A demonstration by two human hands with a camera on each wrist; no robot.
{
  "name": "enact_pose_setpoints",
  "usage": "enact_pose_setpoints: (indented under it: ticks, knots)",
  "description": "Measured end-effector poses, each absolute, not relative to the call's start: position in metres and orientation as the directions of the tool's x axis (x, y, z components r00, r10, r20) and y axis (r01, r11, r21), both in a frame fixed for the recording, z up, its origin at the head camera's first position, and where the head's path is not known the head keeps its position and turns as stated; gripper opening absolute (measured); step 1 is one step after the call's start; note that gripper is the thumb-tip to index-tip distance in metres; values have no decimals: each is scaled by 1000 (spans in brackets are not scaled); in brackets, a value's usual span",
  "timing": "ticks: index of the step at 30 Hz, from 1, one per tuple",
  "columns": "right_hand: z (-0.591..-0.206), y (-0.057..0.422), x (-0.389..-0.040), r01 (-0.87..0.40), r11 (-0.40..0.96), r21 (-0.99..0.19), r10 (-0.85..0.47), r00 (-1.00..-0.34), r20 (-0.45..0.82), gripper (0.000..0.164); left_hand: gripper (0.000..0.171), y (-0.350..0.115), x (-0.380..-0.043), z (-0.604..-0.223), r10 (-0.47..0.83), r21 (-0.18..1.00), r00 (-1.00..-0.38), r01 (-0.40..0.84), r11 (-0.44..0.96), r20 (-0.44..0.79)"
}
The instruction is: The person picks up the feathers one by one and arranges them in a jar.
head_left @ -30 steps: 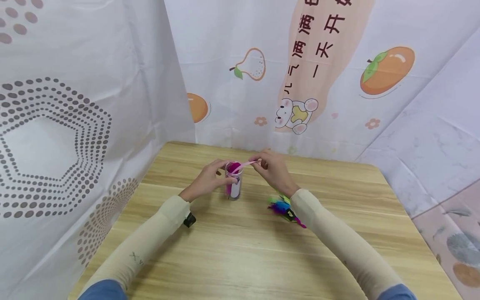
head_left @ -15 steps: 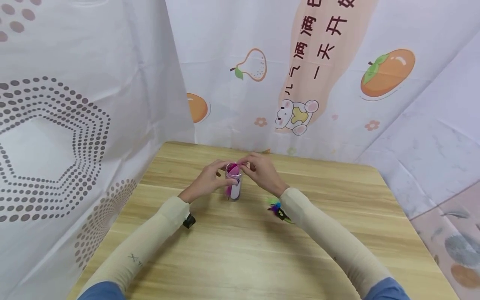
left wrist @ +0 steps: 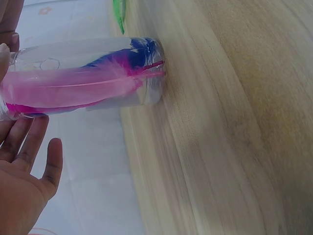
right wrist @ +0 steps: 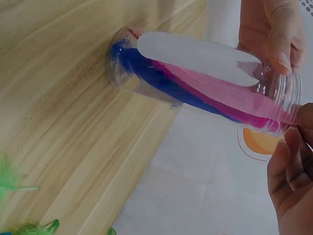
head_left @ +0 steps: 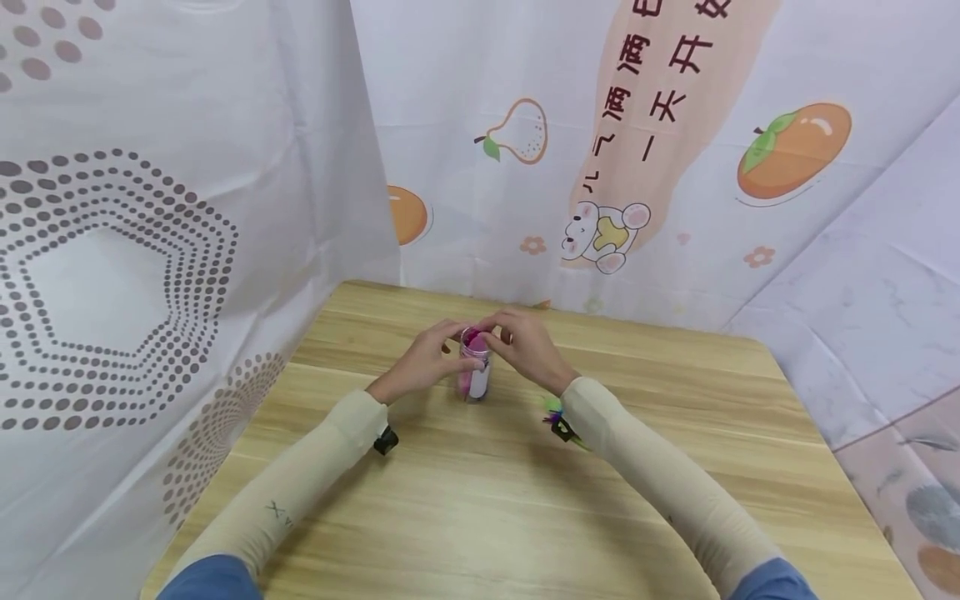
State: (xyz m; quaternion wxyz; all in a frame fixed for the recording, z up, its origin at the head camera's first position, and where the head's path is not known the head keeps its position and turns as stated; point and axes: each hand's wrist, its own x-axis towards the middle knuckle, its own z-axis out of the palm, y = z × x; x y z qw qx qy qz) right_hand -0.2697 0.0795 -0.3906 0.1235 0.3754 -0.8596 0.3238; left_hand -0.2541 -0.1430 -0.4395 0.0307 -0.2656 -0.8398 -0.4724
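A clear jar [head_left: 480,385] with a white label [right wrist: 195,56] stands upright on the wooden table. My left hand [head_left: 420,362] grips it near the neck, thumb in front and fingers behind. Inside, a light pink feather [left wrist: 68,88] reaches down almost to the base. Beside it are a magenta feather [right wrist: 234,115] and a dark blue feather [right wrist: 166,90]. At the open mouth, my right hand [head_left: 528,350] pinches the pink feather's upper end between thumb and fingers; those fingertips partly cover the rim.
Under the right forearm lies a small pile of coloured feathers [head_left: 553,410], mostly hidden by the sleeve. Green feathers [right wrist: 36,227] show in the right wrist view. A printed curtain [head_left: 480,225] hangs right behind the table's [head_left: 450,483] back edge.
My right hand has moved left to the jar's mouth, and the pink feather has gone down into the jar. The left hand has kept its grip.
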Motion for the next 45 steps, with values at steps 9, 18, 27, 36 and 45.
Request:
enact_pose_setpoints:
  ticks: [9,18,27,36,45]
  knots:
    - [-387,102,-270,-718,498,-487,-519,-696,496,12,59,-141,-253,-438,422,781,-859,466,415,289]
    - [-396,135,-265,-676,539,-502,-482,-737,474,9,60,-142,-251,-437,409,785,-872,444,432,268]
    - [-405,172,-260,-632,581,-512,-456,-774,439,11,62,-143,-250,-437,391,785,-878,440,437,275]
    - [-419,204,-247,-534,633,-561,-387,-845,369,13,64,-140,-251,-438,403,774,-869,459,437,287]
    - [-430,224,-237,-490,652,-579,-358,-872,335,15,64,-141,-251,-437,414,776,-865,460,432,283]
